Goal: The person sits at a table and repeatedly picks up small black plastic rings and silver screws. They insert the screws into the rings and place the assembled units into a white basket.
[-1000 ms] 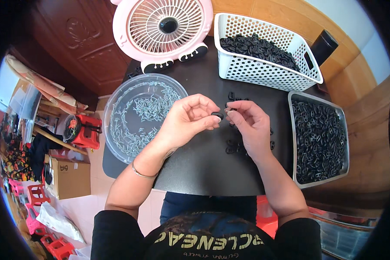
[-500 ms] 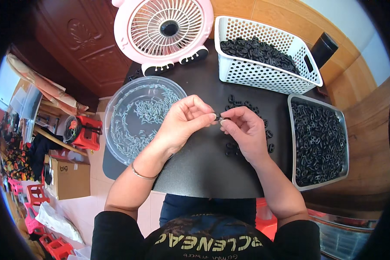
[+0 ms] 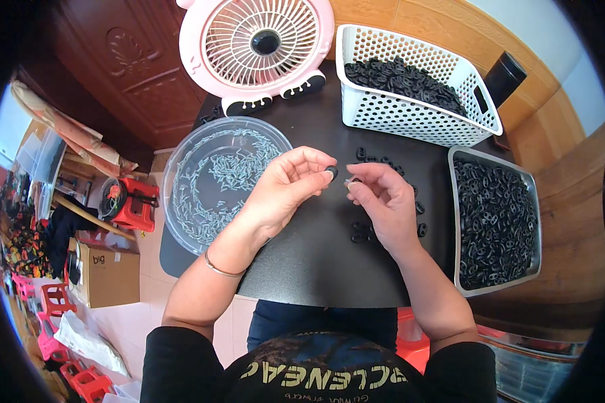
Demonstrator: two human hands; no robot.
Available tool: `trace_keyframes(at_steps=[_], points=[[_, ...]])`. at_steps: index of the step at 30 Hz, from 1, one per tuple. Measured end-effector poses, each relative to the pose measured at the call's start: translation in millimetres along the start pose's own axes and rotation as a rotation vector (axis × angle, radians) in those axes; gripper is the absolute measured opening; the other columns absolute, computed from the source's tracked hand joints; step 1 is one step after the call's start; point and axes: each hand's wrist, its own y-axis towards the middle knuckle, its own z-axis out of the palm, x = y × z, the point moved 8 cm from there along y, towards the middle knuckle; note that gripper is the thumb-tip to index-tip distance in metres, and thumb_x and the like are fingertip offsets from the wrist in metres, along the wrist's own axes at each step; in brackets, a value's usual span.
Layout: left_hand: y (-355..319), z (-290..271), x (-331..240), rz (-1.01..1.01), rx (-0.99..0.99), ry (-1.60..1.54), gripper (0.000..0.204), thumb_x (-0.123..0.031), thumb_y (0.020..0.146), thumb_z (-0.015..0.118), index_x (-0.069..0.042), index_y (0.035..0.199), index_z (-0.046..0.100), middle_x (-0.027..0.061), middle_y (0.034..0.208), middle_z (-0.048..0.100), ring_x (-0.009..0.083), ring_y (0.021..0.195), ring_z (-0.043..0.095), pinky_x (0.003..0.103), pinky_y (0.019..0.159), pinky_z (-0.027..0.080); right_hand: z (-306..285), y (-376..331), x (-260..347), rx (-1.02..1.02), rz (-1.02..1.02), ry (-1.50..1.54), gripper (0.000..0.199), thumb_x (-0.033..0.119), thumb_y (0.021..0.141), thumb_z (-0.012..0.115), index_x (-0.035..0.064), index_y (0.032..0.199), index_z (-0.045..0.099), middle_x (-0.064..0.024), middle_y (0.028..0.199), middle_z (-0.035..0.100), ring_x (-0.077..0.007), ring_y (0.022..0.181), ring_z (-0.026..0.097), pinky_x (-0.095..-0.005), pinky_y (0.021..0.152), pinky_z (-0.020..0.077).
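Between the thumb and fingertips of my left hand [image 3: 292, 178] is a small black oval plastic piece [image 3: 332, 172]. A short gap to the right, my right hand [image 3: 383, 198] is closed in a pinch, with something small and dark showing at its fingertips, too small to name. Several more black oval pieces [image 3: 420, 208] lie on the dark tabletop [image 3: 316, 269] behind and beside my right hand. At my left forearm stands a round clear tub [image 3: 175, 221] of short silvery pins [image 3: 232, 171], partly hidden by that arm.
A white perforated basket [image 3: 410, 121] heaped with black pieces stands at the back right. In front of it, a metal tray [image 3: 457, 269] holds many more. A pink fan [image 3: 189, 40] is at the back left. Red stools [image 3: 138, 208] and a cardboard box [image 3: 111, 275] stand on the floor at left.
My hands have drawn apart; before, their fingertips met around a small dark piece. The black oval piece now shows in my left fingers, and my right hand has shifted slightly right.
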Motion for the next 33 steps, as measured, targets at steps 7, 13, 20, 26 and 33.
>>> trace_keyframes(at_steps=[7,13,20,26,33], points=[[-2.2,4.2,-0.3,-0.029,0.008,-0.049,0.014,0.0,0.08,0.059,-0.003,0.093,0.056,0.0034,0.081,0.06,0.0087,0.072,0.059,0.018,0.064,0.048,0.6,-0.4,-4.6,0.022,0.035,0.02,0.017,0.001,0.081,0.059,0.0008,0.097,0.056,-0.0035,0.084,0.059,-0.0071,0.077,0.057,-0.0198,0.07,0.0465],[-0.8,4.3,2.9,-0.047,0.039,-0.064,0.015,0.0,0.079,0.06,-0.002,0.093,0.056,0.0047,0.086,0.06,0.0097,0.075,0.059,0.021,0.069,0.049,-2.5,-0.7,-2.9,-0.018,0.051,0.023,0.014,0.002,0.08,0.059,0.0006,0.094,0.056,-0.0051,0.084,0.061,-0.009,0.075,0.059,-0.0204,0.068,0.0482],[-1.9,6.2,0.2,-0.032,0.033,-0.059,0.015,0.001,0.079,0.06,-0.001,0.094,0.056,0.0049,0.085,0.061,0.0101,0.076,0.059,0.022,0.07,0.05,-3.0,0.0,-5.3,-0.017,0.028,0.03,0.015,0.001,0.08,0.059,0.0001,0.095,0.057,-0.0054,0.085,0.061,-0.0094,0.076,0.06,-0.0206,0.069,0.0488],[-0.2,4.6,2.3,-0.014,0.047,-0.026,0.016,0.001,0.078,0.06,-0.001,0.093,0.056,0.0052,0.085,0.061,0.0104,0.075,0.059,0.022,0.07,0.05,-5.7,0.4,-5.8,-0.032,0.003,0.02,0.016,0.001,0.08,0.059,-0.0004,0.096,0.059,-0.0047,0.086,0.061,-0.0093,0.078,0.059,-0.0212,0.071,0.048],[-1.2,6.3,1.1,-0.021,0.036,-0.031,0.016,0.002,0.078,0.061,-0.001,0.093,0.055,0.0052,0.084,0.061,0.0106,0.075,0.06,0.023,0.069,0.05,-6.7,0.6,-3.8,-0.052,0.012,0.045,0.017,0.0,0.08,0.059,-0.001,0.097,0.059,-0.0049,0.087,0.061,-0.0093,0.078,0.059,-0.0215,0.072,0.0475]])
